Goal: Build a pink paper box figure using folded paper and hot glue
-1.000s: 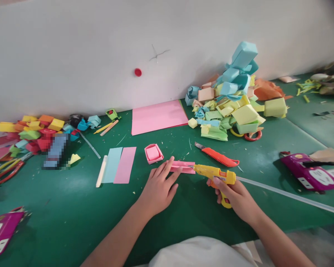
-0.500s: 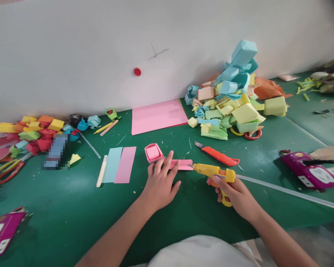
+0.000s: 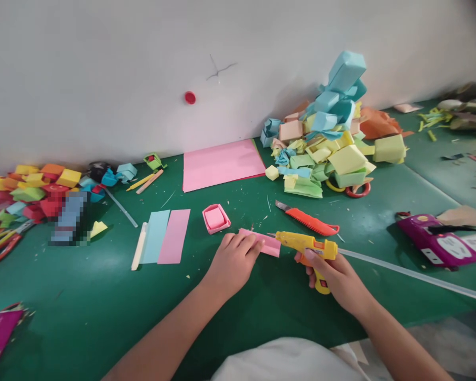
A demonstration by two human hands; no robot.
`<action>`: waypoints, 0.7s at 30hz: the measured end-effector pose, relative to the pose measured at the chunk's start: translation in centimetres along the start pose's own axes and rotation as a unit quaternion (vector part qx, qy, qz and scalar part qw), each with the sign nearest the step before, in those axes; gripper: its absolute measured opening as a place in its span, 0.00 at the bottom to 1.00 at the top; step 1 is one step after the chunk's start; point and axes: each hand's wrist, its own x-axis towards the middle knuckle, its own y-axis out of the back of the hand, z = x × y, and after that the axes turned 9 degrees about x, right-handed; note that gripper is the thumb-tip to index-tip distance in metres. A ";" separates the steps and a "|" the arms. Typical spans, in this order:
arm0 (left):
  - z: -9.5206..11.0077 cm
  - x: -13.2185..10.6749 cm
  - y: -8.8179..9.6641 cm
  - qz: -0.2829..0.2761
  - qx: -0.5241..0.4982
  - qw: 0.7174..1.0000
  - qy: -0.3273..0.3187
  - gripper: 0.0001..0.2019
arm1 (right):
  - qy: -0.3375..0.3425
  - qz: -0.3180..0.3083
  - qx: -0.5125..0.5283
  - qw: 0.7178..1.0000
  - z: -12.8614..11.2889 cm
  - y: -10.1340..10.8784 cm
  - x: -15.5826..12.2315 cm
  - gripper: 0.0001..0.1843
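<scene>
My right hand [image 3: 333, 272] grips a yellow glue gun [image 3: 301, 243] by its handle, with a long clear glue stick [image 3: 404, 272] running out of its back. The gun's nozzle points left, at the far edge of a folded pink paper strip [image 3: 270, 245]. My left hand [image 3: 232, 264] has its fingers bent and closed over the strip's left end, which they hide. Just beyond my left hand, a small pink paper box [image 3: 216, 218] sits on the green table. An orange utility knife [image 3: 311, 219] lies behind the glue gun.
Blue [image 3: 155, 235] and pink paper pieces [image 3: 174, 235] lie left beside a pale stick [image 3: 139, 246]. Pink sheets [image 3: 222, 165] lean by the wall. Folded-paper piles stand right [image 3: 333, 148] and left [image 3: 43, 185]. A purple box with a cable [image 3: 436, 241] is at right.
My left hand's spread fingers have closed onto the pink strip. The strip has turned, its right end now nearer me. The glue gun stays nearly in place, its nozzle now by the strip's far edge.
</scene>
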 end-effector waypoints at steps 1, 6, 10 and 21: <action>0.0 -0.1 0.0 0.000 0.005 1.000 -0.001 0.16 | 0.001 0.000 0.004 1.000 0.0 0.1 0.0 0.33; 0.5 0.0 0.7 -0.057 -0.011 0.998 0.031 0.21 | 0.022 0.001 0.041 0.999 0.1 0.3 0.2 0.31; 1.2 0.2 1.5 -0.086 -0.042 0.994 0.057 0.22 | 0.040 0.000 0.060 0.997 0.3 0.4 0.4 0.29; 1.5 0.2 1.6 -0.068 -0.085 0.990 0.086 0.22 | 0.047 -0.012 0.072 0.996 1.0 0.8 0.6 0.27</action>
